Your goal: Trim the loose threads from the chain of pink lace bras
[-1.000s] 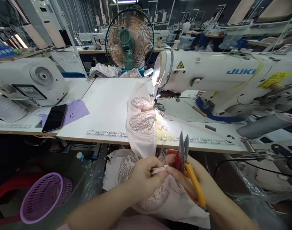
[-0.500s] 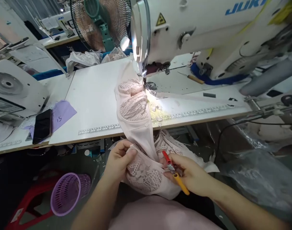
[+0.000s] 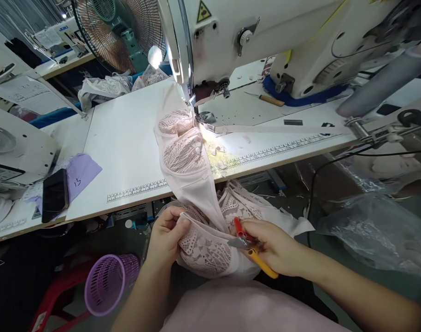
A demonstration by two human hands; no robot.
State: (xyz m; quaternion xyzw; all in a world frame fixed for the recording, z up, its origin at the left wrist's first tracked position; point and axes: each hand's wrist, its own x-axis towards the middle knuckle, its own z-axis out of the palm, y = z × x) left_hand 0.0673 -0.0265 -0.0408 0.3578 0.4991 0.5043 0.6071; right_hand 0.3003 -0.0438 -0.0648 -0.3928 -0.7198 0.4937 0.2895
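Observation:
My left hand (image 3: pixel 168 235) pinches the edge of a pale pink lace bra (image 3: pixel 210 256) between thumb and fingers, over my lap. In my right hand (image 3: pixel 271 244) is a pair of snips (image 3: pixel 243 240) with one red and one yellow handle. Its grey blades point left across the bra's upper edge; I cannot tell whether they touch the cloth. A joined bra piece (image 3: pixel 184 154) runs up over the table edge to the sewing machine's needle area (image 3: pixel 197 115). More lace pieces (image 3: pixel 243 203) hang behind my right hand.
The sewing machine (image 3: pixel 248 37) lights cloth scraps (image 3: pixel 215 154) on the table (image 3: pixel 117 133). A strip of tape (image 3: pixel 279 129) stretches right from the needle. At left lie a phone (image 3: pixel 55 196) and purple paper (image 3: pixel 82 171). Below are a purple basket (image 3: pixel 105 286) and red stool (image 3: pixel 55 295).
The view has shifted, so the machine and table sit further left. The snips have turned in my right hand, and their blades now show over the bra. My left hand keeps its pinch.

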